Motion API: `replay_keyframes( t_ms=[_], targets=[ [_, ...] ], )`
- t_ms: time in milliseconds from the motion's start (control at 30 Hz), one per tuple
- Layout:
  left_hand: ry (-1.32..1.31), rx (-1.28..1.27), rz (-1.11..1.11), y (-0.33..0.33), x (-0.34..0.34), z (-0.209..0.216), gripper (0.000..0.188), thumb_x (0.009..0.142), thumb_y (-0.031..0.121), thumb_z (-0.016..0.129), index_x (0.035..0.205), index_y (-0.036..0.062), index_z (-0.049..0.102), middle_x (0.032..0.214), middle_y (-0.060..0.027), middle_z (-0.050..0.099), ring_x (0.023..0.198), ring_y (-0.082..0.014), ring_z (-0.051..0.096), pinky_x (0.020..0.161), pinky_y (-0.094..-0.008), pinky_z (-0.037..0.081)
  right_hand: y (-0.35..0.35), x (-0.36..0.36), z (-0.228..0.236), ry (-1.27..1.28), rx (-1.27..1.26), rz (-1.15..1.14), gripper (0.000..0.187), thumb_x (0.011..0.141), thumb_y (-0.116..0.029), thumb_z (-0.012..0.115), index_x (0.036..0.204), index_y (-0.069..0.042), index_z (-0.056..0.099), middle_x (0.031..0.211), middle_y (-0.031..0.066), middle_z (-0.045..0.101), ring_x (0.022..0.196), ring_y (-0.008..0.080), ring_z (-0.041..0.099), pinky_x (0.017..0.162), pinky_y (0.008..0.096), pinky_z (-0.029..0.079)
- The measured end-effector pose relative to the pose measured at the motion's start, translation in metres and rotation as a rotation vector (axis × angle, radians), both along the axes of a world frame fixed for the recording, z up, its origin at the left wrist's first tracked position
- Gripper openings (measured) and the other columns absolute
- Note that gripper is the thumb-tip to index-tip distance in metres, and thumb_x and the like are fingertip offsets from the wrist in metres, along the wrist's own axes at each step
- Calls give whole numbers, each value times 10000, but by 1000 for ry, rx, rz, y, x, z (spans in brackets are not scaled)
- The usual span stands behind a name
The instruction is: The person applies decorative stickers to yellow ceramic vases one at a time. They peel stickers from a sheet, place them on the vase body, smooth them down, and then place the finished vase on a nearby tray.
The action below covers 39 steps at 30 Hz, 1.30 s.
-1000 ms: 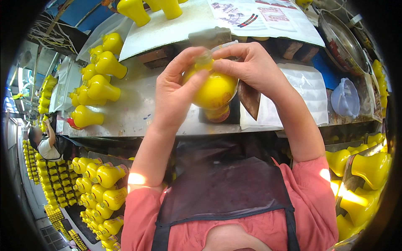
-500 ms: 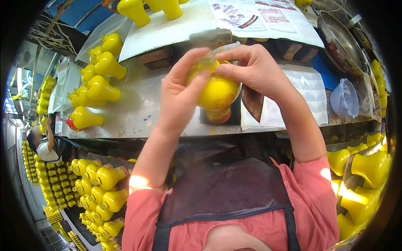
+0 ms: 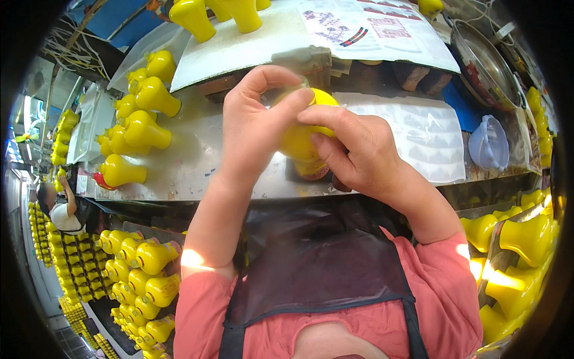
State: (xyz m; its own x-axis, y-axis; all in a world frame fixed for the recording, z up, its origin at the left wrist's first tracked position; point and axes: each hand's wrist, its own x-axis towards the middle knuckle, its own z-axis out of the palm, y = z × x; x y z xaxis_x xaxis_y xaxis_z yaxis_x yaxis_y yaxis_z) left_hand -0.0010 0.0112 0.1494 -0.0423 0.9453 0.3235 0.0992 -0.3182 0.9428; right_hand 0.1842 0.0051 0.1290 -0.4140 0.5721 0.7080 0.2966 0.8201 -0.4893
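Note:
A glossy yellow vase (image 3: 299, 142) is held between my hands above the metal worktable, with its narrow glassy mouth pointing away from me. My left hand (image 3: 257, 116) is wrapped round its upper left side, the thumb lying across the neck. My right hand (image 3: 368, 152) presses bent fingers against the vase's right side. Below that hand shows the tip of a dark brown flat scraper-like tool (image 3: 341, 184), mostly hidden in the palm. Faint reddish print is visible near the vase's lower end.
Several yellow vases (image 3: 146, 128) lie on the left of the worktable (image 3: 191, 173). Printed sheets (image 3: 388, 36) cover a raised board; a white sheet (image 3: 430, 137) and lilac basket (image 3: 489, 143) are at right. Racked vases (image 3: 158, 290) flank me. Another person (image 3: 67, 215) works far left.
My right hand has moved down toward me along the vase, and the brown tool has swung lower beneath it. My left thumb has shifted farther across the neck.

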Motion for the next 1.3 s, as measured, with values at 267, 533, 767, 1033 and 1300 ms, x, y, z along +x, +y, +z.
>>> replay_keyframes(
  t_ms=[267, 533, 767, 1033, 1300],
  targets=[
    [-181, -82, -97, -11, -6, 0, 202, 891, 24, 786, 1067, 20, 688, 1117, -100, 725, 1072, -166, 657, 1003, -311, 498, 3, 12, -2, 113, -371, -67, 251, 916, -33, 655, 1158, -95, 674, 921, 120, 726, 618, 262, 672, 574, 346, 524],
    [39, 7, -34, -17, -5, 0, 182, 871, 13, 764, 1035, 9, 686, 1083, -73, 729, 1051, -121, 646, 954, -296, 527, -9, 3, -12, 31, 43, -16, 294, 844, -11, 690, 1120, -110, 707, 869, 122, 718, 674, 297, 697, 593, 400, 555],
    [-214, -38, -145, -15, -2, -4, 194, 860, 4, 763, 1037, 10, 683, 1091, -73, 726, 1024, -120, 652, 926, -292, 537, -9, 12, -3, 38, 17, -109, 319, 835, -13, 700, 1136, -121, 710, 798, 111, 680, 595, 270, 637, 554, 397, 524],
    [4, -2, -28, -14, -4, 1, 181, 855, 4, 768, 1021, 3, 695, 1016, -47, 717, 984, -95, 642, 878, -275, 542, -5, 2, -8, 72, 75, -79, 362, 826, -23, 719, 1171, -128, 693, 846, 100, 713, 682, 286, 699, 578, 398, 547],
    [-154, -37, -53, -12, -2, -7, 186, 890, 0, 739, 1073, -3, 709, 1058, -53, 730, 1009, -108, 654, 901, -270, 538, -8, 7, -7, -148, 163, -21, 350, 836, -34, 714, 1167, -146, 686, 744, 73, 651, 634, 286, 669, 543, 403, 520]
  ],
)
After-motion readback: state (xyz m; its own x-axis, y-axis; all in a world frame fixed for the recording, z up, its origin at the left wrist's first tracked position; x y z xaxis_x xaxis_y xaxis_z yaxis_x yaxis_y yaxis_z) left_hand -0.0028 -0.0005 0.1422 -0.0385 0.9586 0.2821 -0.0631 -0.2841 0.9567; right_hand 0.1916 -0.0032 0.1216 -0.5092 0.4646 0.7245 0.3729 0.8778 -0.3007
